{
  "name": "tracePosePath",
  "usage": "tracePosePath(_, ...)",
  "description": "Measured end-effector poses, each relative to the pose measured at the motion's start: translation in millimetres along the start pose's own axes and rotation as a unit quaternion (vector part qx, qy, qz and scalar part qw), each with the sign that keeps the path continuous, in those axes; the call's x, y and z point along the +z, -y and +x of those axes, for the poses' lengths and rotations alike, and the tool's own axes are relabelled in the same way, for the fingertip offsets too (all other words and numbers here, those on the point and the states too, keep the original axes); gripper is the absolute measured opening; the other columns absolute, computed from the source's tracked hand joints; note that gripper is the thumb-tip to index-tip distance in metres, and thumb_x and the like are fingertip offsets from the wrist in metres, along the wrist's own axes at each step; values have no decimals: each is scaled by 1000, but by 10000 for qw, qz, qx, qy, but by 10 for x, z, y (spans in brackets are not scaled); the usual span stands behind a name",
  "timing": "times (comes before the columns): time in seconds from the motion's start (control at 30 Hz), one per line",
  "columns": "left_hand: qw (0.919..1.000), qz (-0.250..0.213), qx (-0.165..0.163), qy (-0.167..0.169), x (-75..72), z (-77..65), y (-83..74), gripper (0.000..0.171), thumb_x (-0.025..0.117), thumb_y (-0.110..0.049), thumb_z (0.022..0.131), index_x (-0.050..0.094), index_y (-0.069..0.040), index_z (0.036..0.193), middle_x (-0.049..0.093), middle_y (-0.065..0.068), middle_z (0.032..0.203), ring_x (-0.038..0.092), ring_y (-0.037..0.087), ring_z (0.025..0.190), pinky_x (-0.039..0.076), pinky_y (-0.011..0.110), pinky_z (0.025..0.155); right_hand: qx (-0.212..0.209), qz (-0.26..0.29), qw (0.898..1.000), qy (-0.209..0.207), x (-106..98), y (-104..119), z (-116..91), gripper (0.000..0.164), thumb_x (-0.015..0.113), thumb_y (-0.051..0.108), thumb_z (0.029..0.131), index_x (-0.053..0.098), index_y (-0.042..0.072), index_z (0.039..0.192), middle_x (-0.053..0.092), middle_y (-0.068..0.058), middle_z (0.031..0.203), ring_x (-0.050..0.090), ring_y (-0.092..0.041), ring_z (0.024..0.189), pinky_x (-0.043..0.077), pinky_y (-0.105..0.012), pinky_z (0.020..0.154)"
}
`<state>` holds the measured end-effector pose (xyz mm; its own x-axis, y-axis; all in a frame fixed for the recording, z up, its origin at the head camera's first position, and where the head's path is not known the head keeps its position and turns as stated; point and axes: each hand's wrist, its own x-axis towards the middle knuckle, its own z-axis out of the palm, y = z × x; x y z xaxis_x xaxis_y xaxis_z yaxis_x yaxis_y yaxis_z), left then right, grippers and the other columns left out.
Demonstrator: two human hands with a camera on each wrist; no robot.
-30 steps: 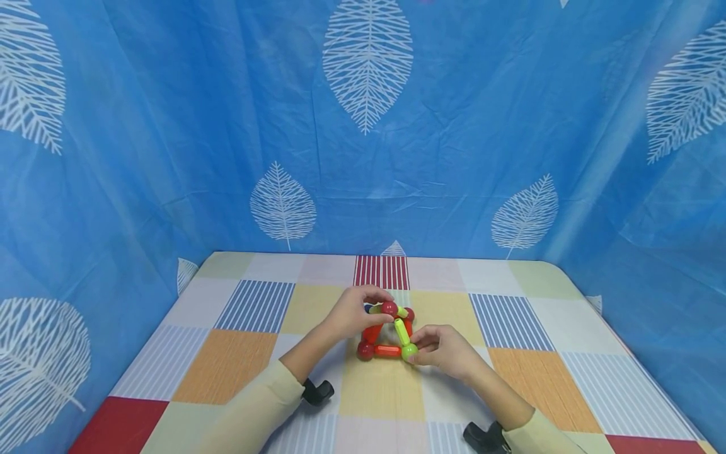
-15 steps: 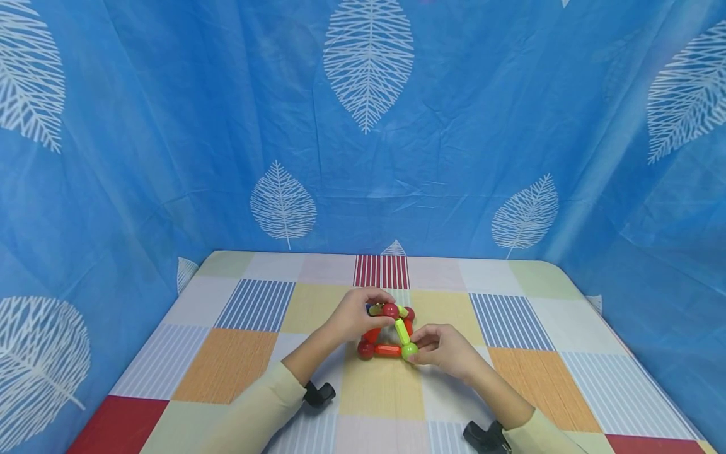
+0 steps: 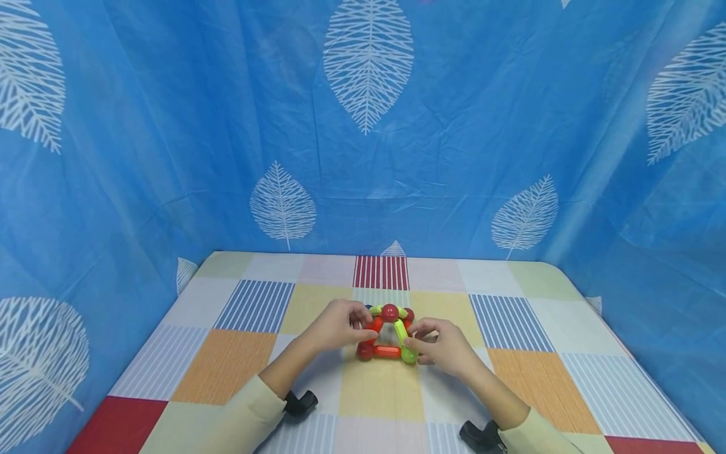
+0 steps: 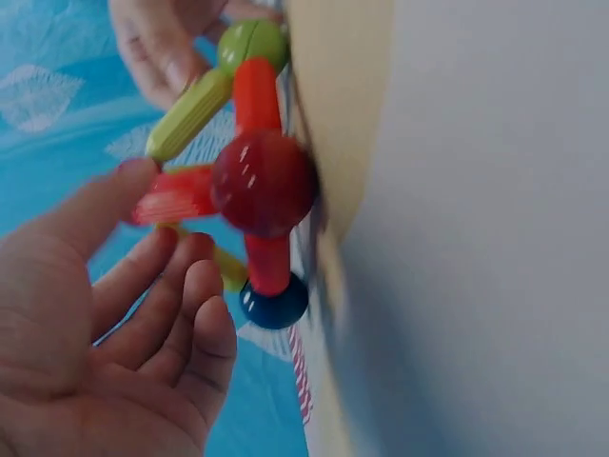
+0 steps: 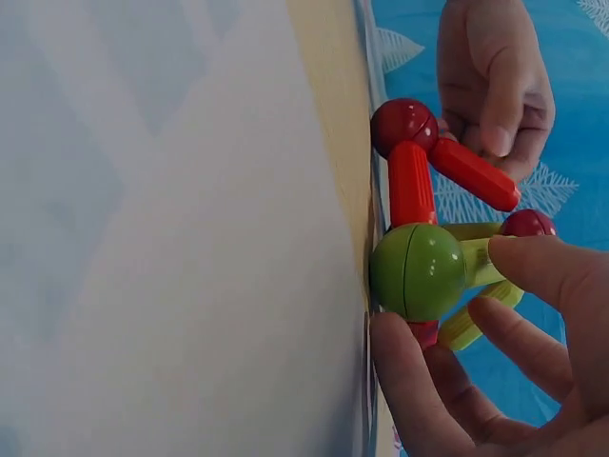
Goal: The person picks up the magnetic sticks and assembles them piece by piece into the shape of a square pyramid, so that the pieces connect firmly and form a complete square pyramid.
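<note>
A small frame of magnetic rods and balls stands on the table. A red ball (image 3: 389, 312) tops it. Low at the front, a red ball (image 3: 365, 350) and a green ball (image 3: 409, 355) are joined by a red rod (image 3: 388, 352). A dark blue ball (image 4: 276, 303) sits low behind. My left hand (image 3: 339, 325) pinches the slanting red rod (image 4: 176, 193) at the frame's left, thumb above and forefinger below in the left wrist view. On the right side, my right hand (image 3: 445, 343) holds the slanting yellow-green rod (image 3: 401, 331) between thumb and fingers, right above the green ball.
A patchwork-patterned cloth (image 3: 386, 391) covers the table. Blue curtain (image 3: 431, 157) with white leaf prints surrounds its back and sides. Black wrist straps (image 3: 482, 436) show below both hands.
My left hand has left the top red ball and moved down and left to the slanting red rod. The right hand has shifted slightly from the green ball up to the yellow-green rod.
</note>
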<state>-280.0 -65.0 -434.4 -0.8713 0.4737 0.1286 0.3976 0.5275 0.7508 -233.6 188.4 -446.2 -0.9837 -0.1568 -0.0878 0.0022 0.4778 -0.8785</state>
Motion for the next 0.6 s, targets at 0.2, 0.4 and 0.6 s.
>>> tracePosePath(0.2, 9993, 308, -33, 223, 75, -8, -17, 13, 82, -19, 87, 77, -11, 96, 69, -7, 81, 59, 8, 72, 53, 20, 65, -334, -291, 9989, -165, 34, 13, 29, 19, 81, 24, 88, 76, 13, 103, 71, -7, 103, 70, -15, 79, 61, -29, 62)
tracePosePath(0.4, 9994, 269, -117, 158, 81, -10, -32, 13, 82, -20, 88, 76, -11, 95, 68, -6, 81, 59, 9, 73, 53, 20, 65, -430, -404, 9982, -138, 37, 10, 35, 22, 82, 23, 88, 76, 13, 106, 72, -6, 101, 70, -14, 76, 61, -29, 61)
tracePosePath(0.6, 9996, 41, -1, -272, 59, 28, 3, 29, 76, -15, 93, 70, -6, 119, 69, -2, 85, 61, 10, 76, 55, 19, 67, -417, -298, 9987, -78, 20, 21, 80, 54, 83, 23, 87, 62, 17, 136, 66, -10, 102, 70, -17, 79, 61, -32, 59)
